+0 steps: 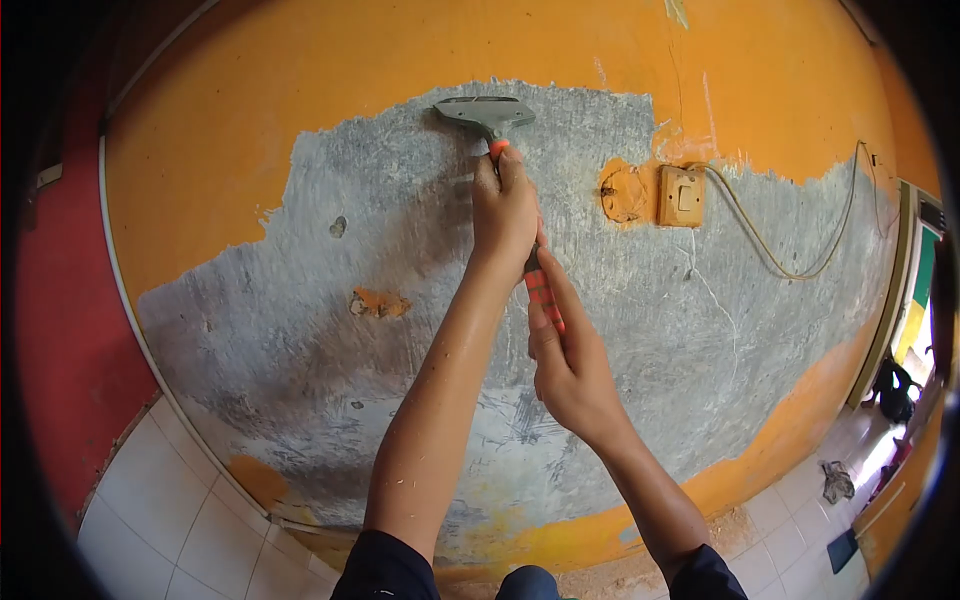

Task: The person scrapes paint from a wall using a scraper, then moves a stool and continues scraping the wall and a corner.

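Observation:
A long-handled wall scraper (pixel 487 112) with a wide grey head and a red-and-black handle lies against the bare grey wall (pixel 400 190). Its blade is just below the ragged upper edge of the orange paint (pixel 420 50). My left hand (pixel 505 215) is wrapped round the handle close under the head. Lower down, my right hand (pixel 570 365) grips the red end of the same handle. Small flakes stick to my left forearm.
To the right, a light switch (pixel 682 196) sits on the wall beside a round orange patch (pixel 626 193). A loose cable (pixel 790 272) hangs from it in a curve. White floor tiles (pixel 190 500) and a red wall (pixel 75 300) are at left; a doorway (pixel 915 290) stands at far right.

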`<state>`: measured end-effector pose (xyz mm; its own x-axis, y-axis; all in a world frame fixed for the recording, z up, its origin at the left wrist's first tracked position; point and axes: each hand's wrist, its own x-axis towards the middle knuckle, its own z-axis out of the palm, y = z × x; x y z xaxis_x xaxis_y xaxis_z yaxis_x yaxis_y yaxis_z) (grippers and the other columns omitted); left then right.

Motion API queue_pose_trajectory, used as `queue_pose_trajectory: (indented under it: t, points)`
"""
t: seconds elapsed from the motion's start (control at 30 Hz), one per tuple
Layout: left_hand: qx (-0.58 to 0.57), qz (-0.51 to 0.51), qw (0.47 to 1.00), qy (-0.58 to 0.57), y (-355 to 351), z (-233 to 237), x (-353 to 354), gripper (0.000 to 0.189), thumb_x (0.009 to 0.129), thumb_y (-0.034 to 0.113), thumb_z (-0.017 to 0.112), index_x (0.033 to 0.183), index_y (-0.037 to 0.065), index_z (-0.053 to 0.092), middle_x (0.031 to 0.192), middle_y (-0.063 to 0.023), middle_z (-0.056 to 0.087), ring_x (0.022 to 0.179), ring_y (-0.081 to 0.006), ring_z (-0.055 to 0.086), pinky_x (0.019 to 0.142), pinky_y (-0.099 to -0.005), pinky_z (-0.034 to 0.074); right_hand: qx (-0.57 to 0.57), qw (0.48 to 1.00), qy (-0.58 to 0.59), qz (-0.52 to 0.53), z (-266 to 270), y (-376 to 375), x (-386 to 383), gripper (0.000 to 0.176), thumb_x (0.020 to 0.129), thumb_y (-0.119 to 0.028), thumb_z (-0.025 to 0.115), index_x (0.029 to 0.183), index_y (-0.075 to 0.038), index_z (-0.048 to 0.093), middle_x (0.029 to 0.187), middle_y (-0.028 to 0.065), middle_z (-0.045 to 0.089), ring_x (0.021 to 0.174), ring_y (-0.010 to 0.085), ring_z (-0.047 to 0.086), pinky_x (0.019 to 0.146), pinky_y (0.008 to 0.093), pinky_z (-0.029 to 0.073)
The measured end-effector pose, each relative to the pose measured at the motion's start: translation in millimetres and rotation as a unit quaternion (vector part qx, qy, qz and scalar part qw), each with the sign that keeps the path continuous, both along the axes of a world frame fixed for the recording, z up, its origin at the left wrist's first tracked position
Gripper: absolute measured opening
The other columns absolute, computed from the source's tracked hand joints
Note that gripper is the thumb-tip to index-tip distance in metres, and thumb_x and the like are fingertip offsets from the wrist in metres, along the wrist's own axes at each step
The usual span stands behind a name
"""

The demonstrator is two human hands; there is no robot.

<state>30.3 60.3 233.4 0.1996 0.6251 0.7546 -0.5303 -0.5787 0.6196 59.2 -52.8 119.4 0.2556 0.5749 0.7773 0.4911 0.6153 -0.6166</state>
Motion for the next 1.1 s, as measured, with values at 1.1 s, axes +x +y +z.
queue_pose_trajectory:
  t: [1.1]
  points:
    - [-0.023, 0.079, 0.997, -0.002, -20.0, 31.7, 24.3, 0.025, 0.096, 0.028, 0.046, 0.09, 0.003, 0.048, 0.063, -0.0019, 0.045, 0.043, -0.0098, 0.042, 0.035, -0.027, 0.038, -0.058, 0.972, 0.131, 0.184, 44.6, -49.7, 13.0, 0.053, 0.101, -0.013, 0.042, 0.151, -0.01, 0.023, 0.081, -0.0032, 0.042, 0.067, 0.0059, 0.037, 0.058, 0.0207, 0.036]
